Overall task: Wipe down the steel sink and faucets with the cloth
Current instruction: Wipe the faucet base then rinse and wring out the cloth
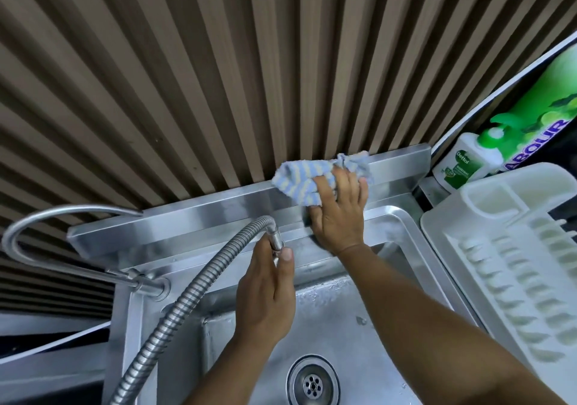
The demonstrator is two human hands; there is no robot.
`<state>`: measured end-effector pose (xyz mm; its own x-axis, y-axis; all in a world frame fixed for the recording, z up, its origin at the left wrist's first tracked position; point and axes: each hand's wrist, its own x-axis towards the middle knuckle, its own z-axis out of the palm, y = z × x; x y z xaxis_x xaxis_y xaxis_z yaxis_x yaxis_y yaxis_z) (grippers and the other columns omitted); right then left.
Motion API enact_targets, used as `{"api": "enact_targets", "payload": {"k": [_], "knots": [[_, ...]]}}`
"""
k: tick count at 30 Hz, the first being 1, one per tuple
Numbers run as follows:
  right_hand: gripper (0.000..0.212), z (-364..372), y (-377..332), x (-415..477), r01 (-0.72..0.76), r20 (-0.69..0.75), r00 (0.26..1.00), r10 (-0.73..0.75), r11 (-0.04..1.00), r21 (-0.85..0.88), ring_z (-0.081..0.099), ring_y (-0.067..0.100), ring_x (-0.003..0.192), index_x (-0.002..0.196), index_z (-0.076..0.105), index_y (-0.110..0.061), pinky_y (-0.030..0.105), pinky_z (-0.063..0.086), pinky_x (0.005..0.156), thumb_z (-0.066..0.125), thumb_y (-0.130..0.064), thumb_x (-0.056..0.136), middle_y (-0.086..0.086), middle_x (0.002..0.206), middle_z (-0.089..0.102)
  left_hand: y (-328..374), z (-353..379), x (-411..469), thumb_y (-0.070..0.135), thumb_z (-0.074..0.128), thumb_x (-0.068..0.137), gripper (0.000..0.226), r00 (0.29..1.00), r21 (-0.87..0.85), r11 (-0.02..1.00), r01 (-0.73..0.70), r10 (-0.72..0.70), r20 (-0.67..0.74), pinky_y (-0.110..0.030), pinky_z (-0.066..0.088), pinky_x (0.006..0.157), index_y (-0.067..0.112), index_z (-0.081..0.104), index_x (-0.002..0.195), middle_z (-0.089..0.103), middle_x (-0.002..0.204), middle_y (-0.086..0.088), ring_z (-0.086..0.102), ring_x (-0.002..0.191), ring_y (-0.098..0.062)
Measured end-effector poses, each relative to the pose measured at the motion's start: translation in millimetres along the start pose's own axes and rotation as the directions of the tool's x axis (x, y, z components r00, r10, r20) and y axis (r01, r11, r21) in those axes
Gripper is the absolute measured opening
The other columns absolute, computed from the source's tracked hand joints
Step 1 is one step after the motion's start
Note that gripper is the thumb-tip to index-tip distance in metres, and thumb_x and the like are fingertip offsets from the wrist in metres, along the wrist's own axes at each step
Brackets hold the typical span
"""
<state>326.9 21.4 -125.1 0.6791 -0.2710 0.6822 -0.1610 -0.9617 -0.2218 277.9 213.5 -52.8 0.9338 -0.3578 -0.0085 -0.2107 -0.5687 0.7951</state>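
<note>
A steel sink [331,308] with a round drain [313,384] lies below me. Its raised steel back ledge [187,222] runs along the wall. My right hand [338,217] lies flat with spread fingers, pressing a blue and cream striped cloth [298,180] against the right part of that ledge; the cloth bunches above my fingertips. My left hand [268,298] grips the metal end of a ribbed flexible steel hose [187,292] between thumb and curled fingers, just over the sink's back rim. A curved steel faucet [18,233] arches at the left from its base [153,287].
A brown slatted wall [218,76] rises behind the sink. A white plastic dish rack [515,248] stands to the right of the basin. Behind it are a white Dettol bottle [462,164] and a green pump bottle [496,142] before a green package [543,123].
</note>
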Motion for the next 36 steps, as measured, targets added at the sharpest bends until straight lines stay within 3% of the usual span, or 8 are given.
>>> {"api": "enact_targets", "payload": {"k": [5, 13, 20, 22, 25, 31, 33, 36], "knots": [[0.051, 0, 9, 3, -0.381, -0.048, 0.915, 0.4, 0.9, 0.213, 0.013, 0.038, 0.146, 0.147, 0.029, -0.015, 0.049, 0.002, 0.12, 0.034, -0.032, 0.099, 0.027, 0.159, 0.018, -1, 1, 0, 0.081, 0.002, 0.084, 0.08, 1.0, 0.02, 1.0, 0.002, -0.002, -0.011, -0.031, 0.035, 0.076, 0.027, 0.046, 0.124, 0.06, 0.116, 0.013, 0.058, 0.102, -0.018], [0.064, -28, 32, 54, -0.652, 0.229, 0.089, 0.969, -0.118, 0.749, 0.002, 0.021, 0.155, 0.16, 0.001, -0.028, 0.043, 0.01, 0.124, 0.031, -0.045, 0.106, 0.0, 0.169, -0.004, 7, -2, 1, 0.08, 0.001, 0.082, 0.071, 1.0, 0.041, 0.999, 0.03, -0.03, -0.009, -0.034, 0.034, 0.073, 0.029, 0.044, 0.106, 0.058, 0.1, 0.012, 0.057, 0.091, -0.023], [0.081, -36, -52, 56, -0.742, 0.556, 0.021, 0.831, -0.36, 0.566, 0.028, 0.021, 0.147, 0.16, -0.004, -0.014, 0.025, 0.024, 0.113, 0.042, -0.049, 0.103, 0.003, 0.166, 0.008, 9, -4, -1, 0.076, 0.006, 0.085, 0.061, 0.999, 0.027, 0.998, 0.051, -0.05, -0.004, -0.038, 0.037, 0.073, 0.029, 0.042, 0.098, 0.059, 0.095, 0.012, 0.057, 0.089, -0.024], [0.068, -38, -68, 58, -0.711, 0.698, -0.043, 0.714, -0.513, 0.481, 0.056, 0.02, 0.126, 0.154, 0.032, -0.015, 0.03, 0.041, 0.104, 0.044, -0.055, 0.1, 0.004, 0.152, 0.044, 9, -5, -2, 0.076, 0.005, 0.085, 0.062, 0.999, 0.006, 0.999, 0.051, -0.051, 0.005, -0.037, 0.037, 0.073, 0.028, 0.043, 0.097, 0.058, 0.093, 0.014, 0.056, 0.087, -0.02], [0.054, -54, -61, 64, -0.576, 0.862, -0.034, 0.505, -0.715, 0.396, 0.058, 0.012, 0.051, 0.058, 0.059, -0.012, 0.024, 0.047, 0.06, 0.041, -0.034, 0.104, 0.001, 0.059, 0.06, 9, -6, -2, 0.077, 0.004, 0.085, 0.065, 0.999, -0.006, 0.999, 0.045, -0.045, 0.002, -0.036, 0.036, 0.073, 0.027, 0.045, 0.096, 0.058, 0.093, 0.014, 0.055, 0.088, -0.018], [0.036, -62, -46, 74, -0.529, 0.734, -0.07, 0.676, -0.649, 0.547, 0.059, 0.017, 0.043, 0.065, 0.042, -0.014, 0.026, 0.048, 0.06, 0.044, -0.036, 0.094, 0.003, 0.059, 0.055, 7, -5, -2, 0.075, 0.006, 0.087, 0.06, 0.998, -0.003, 0.998, 0.059, -0.059, 0.02, -0.037, 0.039, 0.074, 0.029, 0.044, 0.098, 0.058, 0.093, 0.016, 0.054, 0.085, -0.008], [0.036, -39, -30, 73, -0.641, 0.531, -0.109, 0.841, -0.467, 0.609, 0.073, 0.027, 0.084, 0.098, 0.049, -0.019, 0.041, 0.058, 0.077, 0.044, -0.049, 0.079, 0.007, 0.097, 0.061, 6, -6, -2, 0.076, 0.006, 0.086, 0.062, 0.998, -0.001, 0.999, 0.052, -0.052, 0.027, -0.037, 0.039, 0.075, 0.029, 0.044, 0.098, 0.058, 0.093, 0.016, 0.054, 0.085, -0.009], [0.071, -33, -7, 74, -0.807, 0.318, -0.019, 0.948, -0.202, 0.555, 0.026, 0.031, 0.148, 0.157, 0.017, -0.025, 0.054, 0.028, 0.116, 0.042, -0.043, 0.094, 0.008, 0.163, 0.02, 8, -7, -1, 0.077, 0.005, 0.084, 0.063, 0.998, 0.009, 0.998, 0.056, -0.056, 0.032, -0.038, 0.041, 0.076, 0.031, 0.044, 0.1, 0.058, 0.096, 0.015, 0.057, 0.089, -0.017]]}}
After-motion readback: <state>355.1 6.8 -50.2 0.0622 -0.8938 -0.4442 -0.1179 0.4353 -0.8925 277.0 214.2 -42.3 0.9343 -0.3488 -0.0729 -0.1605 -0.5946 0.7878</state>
